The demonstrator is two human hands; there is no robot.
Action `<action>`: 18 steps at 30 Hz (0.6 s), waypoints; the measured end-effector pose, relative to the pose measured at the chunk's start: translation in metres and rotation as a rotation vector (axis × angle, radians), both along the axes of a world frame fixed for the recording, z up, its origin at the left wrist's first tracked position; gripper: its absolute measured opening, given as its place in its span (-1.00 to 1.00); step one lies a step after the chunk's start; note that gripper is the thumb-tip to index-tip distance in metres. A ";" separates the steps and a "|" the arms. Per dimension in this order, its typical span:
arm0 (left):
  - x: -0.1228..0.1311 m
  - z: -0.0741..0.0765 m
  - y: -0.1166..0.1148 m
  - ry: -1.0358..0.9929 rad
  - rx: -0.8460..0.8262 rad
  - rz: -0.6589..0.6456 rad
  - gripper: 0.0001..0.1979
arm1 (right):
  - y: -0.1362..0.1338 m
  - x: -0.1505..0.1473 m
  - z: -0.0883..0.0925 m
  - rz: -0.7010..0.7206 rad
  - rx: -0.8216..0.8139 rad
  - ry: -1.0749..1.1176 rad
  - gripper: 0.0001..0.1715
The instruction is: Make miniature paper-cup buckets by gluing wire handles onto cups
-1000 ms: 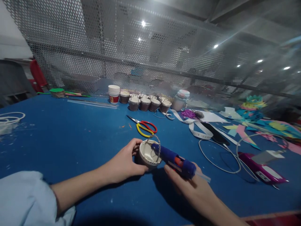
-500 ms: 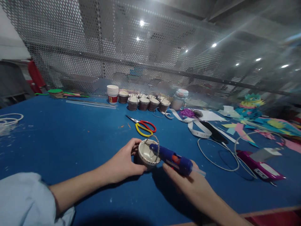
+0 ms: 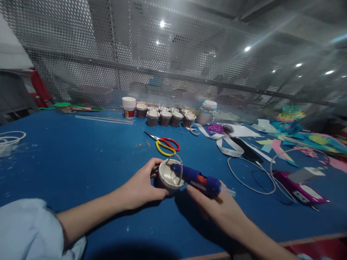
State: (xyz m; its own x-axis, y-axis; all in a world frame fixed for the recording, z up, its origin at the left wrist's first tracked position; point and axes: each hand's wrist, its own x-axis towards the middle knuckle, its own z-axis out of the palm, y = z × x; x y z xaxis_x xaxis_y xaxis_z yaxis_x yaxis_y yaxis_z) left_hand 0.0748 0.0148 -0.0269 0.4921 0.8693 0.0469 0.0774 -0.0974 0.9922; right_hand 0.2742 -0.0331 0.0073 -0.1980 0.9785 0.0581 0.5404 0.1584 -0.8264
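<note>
My left hand (image 3: 145,184) is closed around the side of a small paper cup (image 3: 164,176) with a pale inside and a thin twisted handle (image 3: 181,167) arching over it. In my right hand (image 3: 214,204) is a blue glue gun (image 3: 196,179), a clear glue stick poking out of its back end. The gun's nozzle reaches over the rim, under the handle, into the cup's opening. Its grip and trigger are hidden by my palm. Just beyond the cup lie scissors (image 3: 165,145) with one red and one yellow handle.
Several similar cups with handles (image 3: 165,118) stand at the back beside a stack of paper cups (image 3: 128,107). To the right are white tape (image 3: 230,147), a black phone (image 3: 248,151), a purple power strip (image 3: 300,187) and looping cables. Coiled white cord (image 3: 12,137) lies at far left.
The glue gun's nozzle has shifted very slightly left inside the cup. Both hands keep their holds, and the view has tilted a little.
</note>
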 end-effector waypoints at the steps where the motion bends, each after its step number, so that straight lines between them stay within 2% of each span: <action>1: 0.000 0.000 0.000 -0.001 0.002 0.001 -0.46 | 0.000 0.000 0.000 -0.006 -0.004 0.007 -0.61; 8: 0.000 -0.001 0.000 0.008 0.029 -0.017 -0.45 | 0.002 0.000 -0.001 -0.005 -0.017 0.006 -0.59; 12: -0.007 -0.001 0.006 -0.075 -0.022 -0.026 -0.47 | 0.002 0.001 -0.001 0.009 0.001 -0.005 -0.61; 15: -0.009 0.011 0.013 -0.077 0.021 0.074 -0.58 | 0.003 0.003 -0.002 0.014 0.027 -0.011 -0.62; 18: -0.006 0.030 0.020 0.036 0.193 0.134 -0.67 | 0.003 0.004 -0.004 0.020 0.061 -0.016 -0.63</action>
State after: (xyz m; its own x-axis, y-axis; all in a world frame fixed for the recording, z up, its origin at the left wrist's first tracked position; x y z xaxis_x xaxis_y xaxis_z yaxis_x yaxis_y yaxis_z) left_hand 0.0685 0.0345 0.0028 0.3776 0.9035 0.2028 0.1378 -0.2714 0.9526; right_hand 0.2785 -0.0300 0.0030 -0.2184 0.9692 0.1137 0.5498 0.2184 -0.8062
